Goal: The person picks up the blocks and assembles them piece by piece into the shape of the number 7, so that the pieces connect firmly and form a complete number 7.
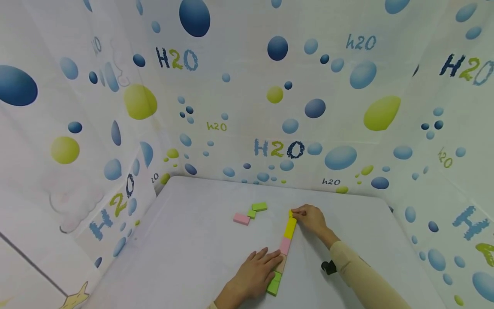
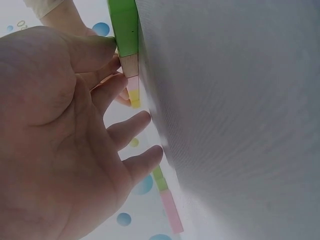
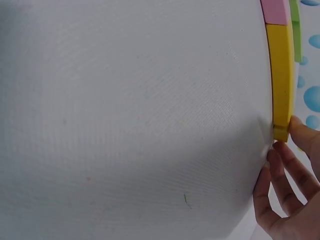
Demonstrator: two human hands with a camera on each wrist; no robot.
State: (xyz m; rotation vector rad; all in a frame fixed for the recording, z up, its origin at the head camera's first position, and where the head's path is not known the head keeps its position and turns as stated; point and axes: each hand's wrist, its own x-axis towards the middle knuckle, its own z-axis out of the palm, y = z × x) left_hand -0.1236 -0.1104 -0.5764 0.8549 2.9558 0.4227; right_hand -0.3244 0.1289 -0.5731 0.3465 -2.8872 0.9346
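Note:
A straight row of toy blocks runs away from me across the table. From near to far it has green blocks (image 1: 273, 287), a plain wooden block (image 1: 282, 264), a pink block (image 1: 285, 246), a long yellow block (image 1: 290, 228) and a small yellow block (image 3: 280, 133) at the far tip. Thumb and fingers of my right hand (image 1: 311, 219) pinch that small yellow block, which lies against the long one. My left hand (image 1: 254, 274) rests along the left side of the row, fingers spread and fingertips at the wooden and pink blocks.
Left of the row's far end lie a loose pink block (image 1: 241, 219), a small green block (image 1: 251, 214) and a longer green block (image 1: 260, 207). A black object (image 1: 329, 268) shows beside the right sleeve (image 1: 359, 270). Printed curtains (image 1: 247, 98) surround the white table (image 1: 173, 240).

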